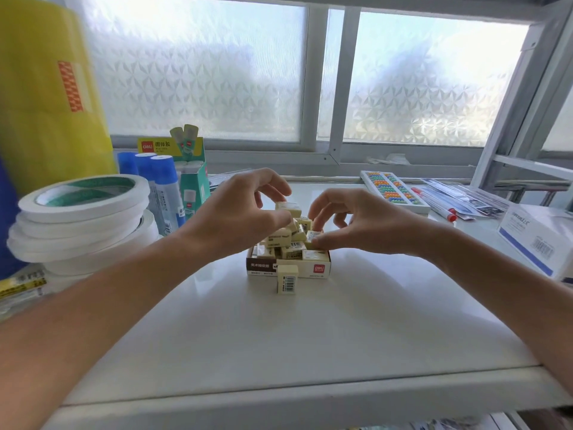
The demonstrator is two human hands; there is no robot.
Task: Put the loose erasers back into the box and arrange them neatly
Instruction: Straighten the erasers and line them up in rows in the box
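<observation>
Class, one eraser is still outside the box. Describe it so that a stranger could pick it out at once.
Start at the small brown and white cardboard eraser box in the middle of the white shelf, under both hands. Against its near wall stands one cream block eraser on the shelf itself. Unlike the erasers heaped inside the box, it stands alone, upright, barcode facing you.

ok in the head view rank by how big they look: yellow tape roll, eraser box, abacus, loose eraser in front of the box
1. yellow tape roll, though it is nearest the camera
2. eraser box and abacus, too alike to rank
3. loose eraser
</observation>
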